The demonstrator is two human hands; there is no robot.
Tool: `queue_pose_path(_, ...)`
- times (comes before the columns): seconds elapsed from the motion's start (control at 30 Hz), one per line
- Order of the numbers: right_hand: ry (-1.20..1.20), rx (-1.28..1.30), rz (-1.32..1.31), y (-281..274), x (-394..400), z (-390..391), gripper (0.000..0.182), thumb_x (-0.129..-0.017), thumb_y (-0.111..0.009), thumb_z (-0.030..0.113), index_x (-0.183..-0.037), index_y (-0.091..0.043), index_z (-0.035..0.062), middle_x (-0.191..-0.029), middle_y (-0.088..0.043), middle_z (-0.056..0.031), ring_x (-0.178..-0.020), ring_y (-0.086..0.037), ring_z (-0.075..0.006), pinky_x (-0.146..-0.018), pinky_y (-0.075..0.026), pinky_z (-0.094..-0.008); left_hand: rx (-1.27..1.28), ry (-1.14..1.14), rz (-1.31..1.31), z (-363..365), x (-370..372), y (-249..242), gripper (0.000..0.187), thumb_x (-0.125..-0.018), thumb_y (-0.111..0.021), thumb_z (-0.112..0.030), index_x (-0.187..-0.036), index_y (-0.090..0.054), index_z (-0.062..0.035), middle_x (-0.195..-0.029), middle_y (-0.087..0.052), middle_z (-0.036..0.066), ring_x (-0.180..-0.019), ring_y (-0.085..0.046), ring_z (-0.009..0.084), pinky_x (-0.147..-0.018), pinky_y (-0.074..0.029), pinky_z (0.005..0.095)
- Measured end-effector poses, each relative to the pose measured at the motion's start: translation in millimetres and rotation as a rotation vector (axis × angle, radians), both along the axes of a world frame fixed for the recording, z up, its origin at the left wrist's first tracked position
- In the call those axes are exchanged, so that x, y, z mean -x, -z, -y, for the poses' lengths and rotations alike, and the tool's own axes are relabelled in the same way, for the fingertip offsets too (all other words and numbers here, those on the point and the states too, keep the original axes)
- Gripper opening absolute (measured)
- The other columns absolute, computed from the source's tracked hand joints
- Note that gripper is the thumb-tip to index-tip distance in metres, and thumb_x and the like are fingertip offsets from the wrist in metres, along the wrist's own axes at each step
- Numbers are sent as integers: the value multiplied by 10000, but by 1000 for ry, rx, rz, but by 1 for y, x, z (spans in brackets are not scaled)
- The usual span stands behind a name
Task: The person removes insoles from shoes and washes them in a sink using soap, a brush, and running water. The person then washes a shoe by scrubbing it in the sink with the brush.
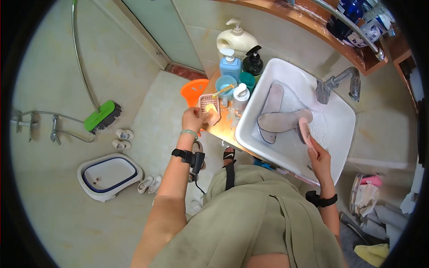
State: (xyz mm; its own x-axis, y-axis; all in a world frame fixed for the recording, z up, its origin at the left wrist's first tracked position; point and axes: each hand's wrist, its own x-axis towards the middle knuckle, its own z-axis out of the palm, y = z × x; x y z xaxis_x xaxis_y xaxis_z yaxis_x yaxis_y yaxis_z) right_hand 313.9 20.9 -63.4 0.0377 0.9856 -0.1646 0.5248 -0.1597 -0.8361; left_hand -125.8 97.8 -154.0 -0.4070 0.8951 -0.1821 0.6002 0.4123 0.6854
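My right hand (319, 159) grips the handle of a pink scrubbing brush (305, 130), its bristles by the end of a grey insole (285, 121) in the white sink (250, 130). That insole lies across a second insole (272, 103); both look wet. At the counter's left edge, my left hand (194, 120) has its fingers closed at a yellow bar of soap (210, 108), over the pink slatted soap dish (203, 100). The fingertips partly hide how the soap is held.
Pump bottles, including a blue one (230, 67), stand behind a blue cup (221, 83) with a toothbrush (225, 90) across it. A metal faucet (337, 85) overhangs the sink. A folding basin (109, 176), shoes (149, 184) and a green broom (103, 117) are to the left.
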Motion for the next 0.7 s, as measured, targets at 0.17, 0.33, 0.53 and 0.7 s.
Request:
queue_pose_path(0.17,-7,23,10,19,18,10,397,-887,-581,106,-1270,-530,14,-1182,-613,-153,-1050,-574,-159,-901,-430,-267,-10,93,5,-7,-7,20,603,-644,-834,-301,-1050,-560,50,-975,-625,168,-757,-644,260,-639,-544,337)
queue_pose_path(0.33,39,38,-3,32,27,19,420,-873,-602,124,-1271,-528,12,-1177,-616,-156,-1035,-588,-166,-892,-439,-270,122,99,-89,-15,-15,15,587,-620,-846,-273,-1002,-530,41,-953,-618,176,-663,-652,279,-379,-509,343)
queue_pose_path(0.53,90,68,4,40,28,24,433,-861,-608,124,-1273,-526,19,-1156,-630,-155,-1011,-605,-167,-879,-450,-273,195,146,-162,-19,-13,13,588,-583,-845,-390,-956,-595,-9,-985,-619,149,-872,-626,290,-755,-506,367)
queue_pose_path(0.7,121,47,-32,44,30,24,430,-861,-603,118,-1273,-527,22,-1158,-628,-157,-1011,-606,-166,-874,-452,-276,247,140,-176,-23,-13,16,577,-581,-861,-359,-934,-604,18,-961,-584,164,-848,-614,292,-768,-507,351)
